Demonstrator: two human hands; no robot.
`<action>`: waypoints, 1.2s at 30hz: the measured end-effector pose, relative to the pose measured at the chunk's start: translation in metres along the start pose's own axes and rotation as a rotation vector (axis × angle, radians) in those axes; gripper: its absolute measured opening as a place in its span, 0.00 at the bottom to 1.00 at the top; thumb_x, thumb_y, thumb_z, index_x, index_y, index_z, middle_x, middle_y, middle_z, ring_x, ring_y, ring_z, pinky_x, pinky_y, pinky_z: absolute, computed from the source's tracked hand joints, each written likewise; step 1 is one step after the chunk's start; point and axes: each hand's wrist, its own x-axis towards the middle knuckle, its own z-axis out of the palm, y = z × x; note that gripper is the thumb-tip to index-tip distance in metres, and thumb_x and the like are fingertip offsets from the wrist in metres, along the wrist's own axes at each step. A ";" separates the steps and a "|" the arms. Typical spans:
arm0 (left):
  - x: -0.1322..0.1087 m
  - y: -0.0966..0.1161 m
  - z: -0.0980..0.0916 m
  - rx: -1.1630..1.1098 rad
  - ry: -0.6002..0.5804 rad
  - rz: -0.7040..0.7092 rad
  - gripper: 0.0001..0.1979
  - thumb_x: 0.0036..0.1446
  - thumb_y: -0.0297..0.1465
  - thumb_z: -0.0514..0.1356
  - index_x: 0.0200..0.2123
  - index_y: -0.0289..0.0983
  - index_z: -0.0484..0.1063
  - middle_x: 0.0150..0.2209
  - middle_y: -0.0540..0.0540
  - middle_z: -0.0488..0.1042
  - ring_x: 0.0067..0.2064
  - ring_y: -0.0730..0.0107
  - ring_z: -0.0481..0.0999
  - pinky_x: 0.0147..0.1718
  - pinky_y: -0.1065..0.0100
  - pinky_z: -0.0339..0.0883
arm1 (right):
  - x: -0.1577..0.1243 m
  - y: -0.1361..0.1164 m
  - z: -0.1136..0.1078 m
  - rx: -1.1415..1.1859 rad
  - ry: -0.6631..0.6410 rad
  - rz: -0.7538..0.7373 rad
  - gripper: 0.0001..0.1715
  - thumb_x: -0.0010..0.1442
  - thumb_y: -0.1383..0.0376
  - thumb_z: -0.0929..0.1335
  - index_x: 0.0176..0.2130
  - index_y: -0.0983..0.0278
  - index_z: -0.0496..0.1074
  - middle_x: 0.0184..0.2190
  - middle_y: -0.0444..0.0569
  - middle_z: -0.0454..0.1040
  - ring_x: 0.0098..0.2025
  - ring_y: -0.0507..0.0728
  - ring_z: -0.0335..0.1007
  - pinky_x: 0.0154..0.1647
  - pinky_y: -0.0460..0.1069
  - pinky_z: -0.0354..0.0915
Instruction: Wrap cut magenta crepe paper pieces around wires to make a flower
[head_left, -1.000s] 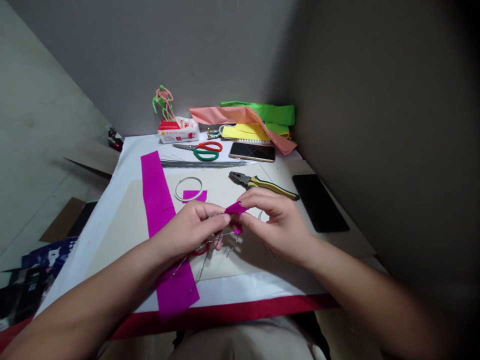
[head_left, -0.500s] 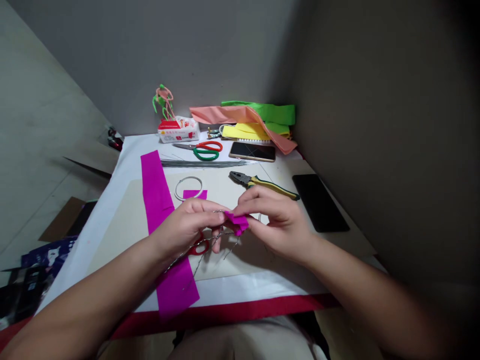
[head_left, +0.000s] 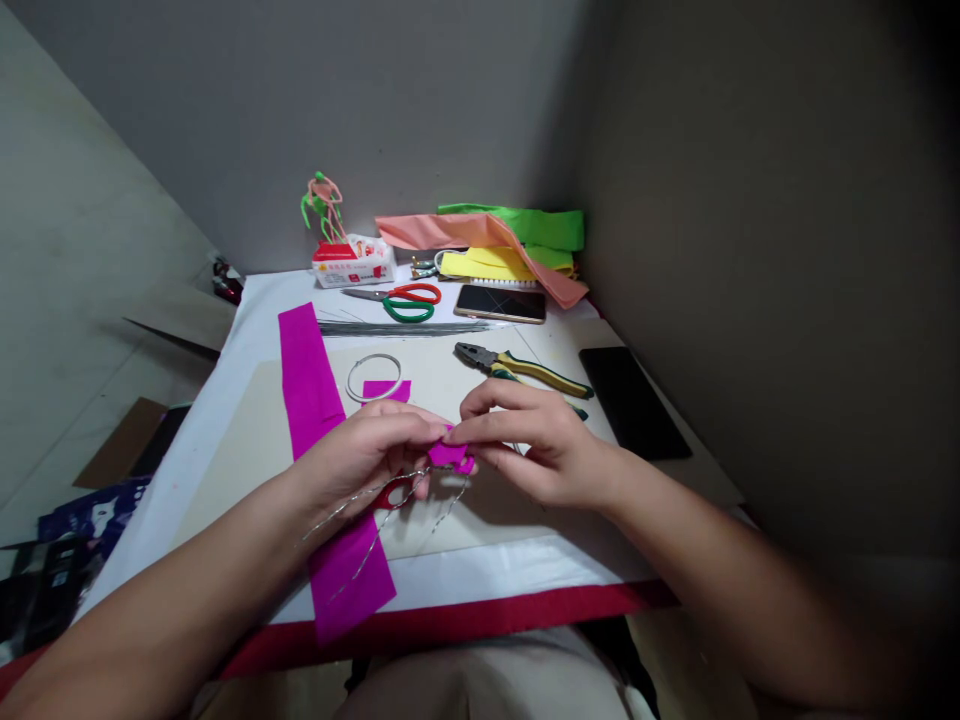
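Note:
My left hand (head_left: 367, 450) pinches a bundle of thin silver wires (head_left: 360, 505) whose loose ends trail toward me over a long magenta paper strip (head_left: 311, 400). My right hand (head_left: 529, 435) pinches a small magenta paper piece (head_left: 452, 455) against the wires, right at the left fingertips. Both hands hover just above the beige mat (head_left: 247, 450). Red scissor handles (head_left: 390, 493) peek out under the left hand.
Behind the hands lie yellow-handled pliers (head_left: 525, 368), a wire ring (head_left: 375, 377) with a magenta scrap (head_left: 390, 391), straight wires (head_left: 405, 327), red-green scissors (head_left: 401, 300), two phones (head_left: 501, 302) (head_left: 634, 400), coloured paper sheets (head_left: 502, 245) and a tissue pack (head_left: 352, 262). Walls close in behind and right.
The magenta piece has come down from upright to pressed low against the wires. Both hands shifted slightly left and toward me, and the wire ends swung left.

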 end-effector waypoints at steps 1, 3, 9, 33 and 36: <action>-0.001 0.001 -0.001 0.023 0.008 -0.013 0.09 0.49 0.30 0.62 0.29 0.30 0.78 0.19 0.45 0.74 0.16 0.74 0.68 0.15 0.74 0.59 | 0.000 -0.001 -0.001 0.007 -0.009 0.002 0.16 0.61 0.72 0.64 0.46 0.62 0.76 0.38 0.53 0.71 0.39 0.55 0.70 0.40 0.50 0.68; -0.005 0.003 -0.001 0.082 0.013 -0.015 0.08 0.51 0.31 0.62 0.27 0.31 0.78 0.17 0.47 0.72 0.16 0.74 0.69 0.17 0.74 0.60 | 0.001 -0.003 -0.002 0.044 -0.012 0.016 0.13 0.61 0.69 0.66 0.44 0.62 0.77 0.39 0.53 0.71 0.41 0.55 0.70 0.42 0.51 0.68; -0.016 0.008 0.003 0.261 0.135 0.078 0.09 0.57 0.34 0.60 0.30 0.35 0.78 0.21 0.48 0.76 0.21 0.73 0.72 0.23 0.73 0.65 | 0.001 -0.008 0.004 0.306 0.180 0.310 0.08 0.64 0.65 0.66 0.38 0.64 0.75 0.36 0.50 0.73 0.39 0.54 0.71 0.44 0.50 0.67; -0.011 0.003 0.005 0.601 0.148 0.148 0.14 0.54 0.40 0.64 0.34 0.34 0.80 0.26 0.45 0.77 0.25 0.70 0.72 0.21 0.72 0.60 | 0.006 -0.019 0.016 0.141 0.249 0.505 0.02 0.55 0.70 0.70 0.30 0.65 0.74 0.27 0.45 0.75 0.30 0.51 0.70 0.33 0.45 0.66; -0.011 0.004 0.005 0.566 0.155 0.112 0.12 0.53 0.38 0.64 0.33 0.34 0.79 0.22 0.48 0.74 0.21 0.75 0.67 0.20 0.73 0.58 | 0.006 -0.018 0.014 0.162 0.233 0.509 0.01 0.55 0.70 0.70 0.31 0.66 0.75 0.27 0.46 0.75 0.30 0.51 0.70 0.33 0.45 0.66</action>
